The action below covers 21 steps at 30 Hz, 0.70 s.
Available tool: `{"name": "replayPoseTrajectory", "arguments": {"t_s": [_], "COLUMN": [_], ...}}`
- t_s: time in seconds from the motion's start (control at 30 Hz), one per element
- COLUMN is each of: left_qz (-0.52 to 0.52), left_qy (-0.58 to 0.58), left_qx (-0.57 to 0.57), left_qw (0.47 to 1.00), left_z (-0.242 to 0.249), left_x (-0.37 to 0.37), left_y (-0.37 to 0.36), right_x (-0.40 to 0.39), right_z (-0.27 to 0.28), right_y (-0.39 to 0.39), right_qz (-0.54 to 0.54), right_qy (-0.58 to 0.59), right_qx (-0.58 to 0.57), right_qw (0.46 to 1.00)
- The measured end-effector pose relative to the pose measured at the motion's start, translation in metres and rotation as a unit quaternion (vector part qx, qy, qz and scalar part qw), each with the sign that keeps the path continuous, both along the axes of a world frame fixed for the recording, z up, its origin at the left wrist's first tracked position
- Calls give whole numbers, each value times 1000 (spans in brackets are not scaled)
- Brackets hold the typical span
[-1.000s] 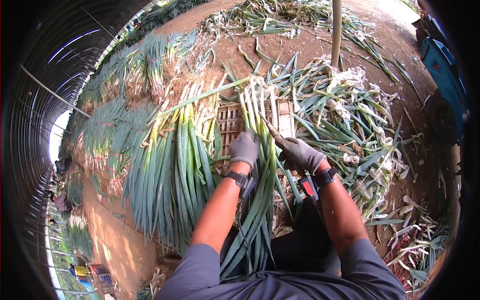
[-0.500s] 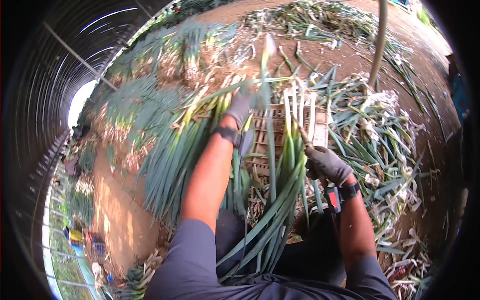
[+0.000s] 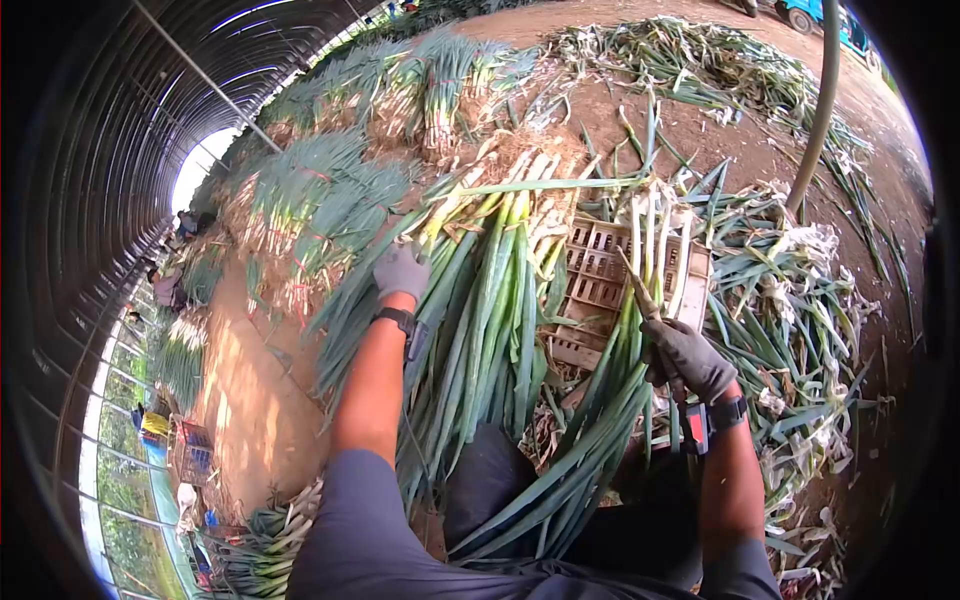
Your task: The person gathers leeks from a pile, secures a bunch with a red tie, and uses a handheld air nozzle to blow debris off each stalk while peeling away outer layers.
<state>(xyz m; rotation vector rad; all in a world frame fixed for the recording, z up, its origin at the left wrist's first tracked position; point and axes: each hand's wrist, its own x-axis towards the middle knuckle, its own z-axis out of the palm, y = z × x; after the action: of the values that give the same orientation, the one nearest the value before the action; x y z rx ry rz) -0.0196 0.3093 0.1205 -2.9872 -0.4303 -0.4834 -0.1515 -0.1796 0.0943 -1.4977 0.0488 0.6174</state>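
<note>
My left hand (image 3: 402,272), in a grey glove, is among the leaves of a heap of long green onions (image 3: 500,290); its fingers look curled round a stalk, partly hidden. My right hand (image 3: 690,360), also gloved, is closed round a knife (image 3: 641,292) with its narrow, pointed end up. Beside the knife, several trimmed green onions (image 3: 650,245) lie with white stems over a plastic crate (image 3: 588,275); their leaves hang across my lap. One long stalk (image 3: 560,185) lies crosswise over the heap's root ends.
Stripped leaves (image 3: 780,300) are strewn to the right of the crate, with another leaf pile (image 3: 690,60) farther back. Bundled green onions (image 3: 310,200) stand at the left. A slanted pole (image 3: 822,110) rises at the right, and a blue vehicle (image 3: 800,15) shows behind.
My left hand has moved left from near the crate to the heap's leaves, and the stalk upright beside it is gone from there. My right hand still holds the knife. The view has shifted.
</note>
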Motion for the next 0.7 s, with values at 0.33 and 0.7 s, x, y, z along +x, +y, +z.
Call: {"name": "replayPoseTrajectory", "arguments": {"t_s": [0.33,0.7], "left_qz": [11,-160], "left_qy": [166,143], "left_qx": [-16,-419], "left_qw": [986,882], "left_z": [9,37], "left_x": [19,-10], "left_y": [19,5], "right_x": [5,5], "right_z": [-9,-6], "right_y": [13,10], "right_qz": [-11,-2], "right_qy": [17,3], "right_qx": [22,19], "right_qw": [1000,1000]}}
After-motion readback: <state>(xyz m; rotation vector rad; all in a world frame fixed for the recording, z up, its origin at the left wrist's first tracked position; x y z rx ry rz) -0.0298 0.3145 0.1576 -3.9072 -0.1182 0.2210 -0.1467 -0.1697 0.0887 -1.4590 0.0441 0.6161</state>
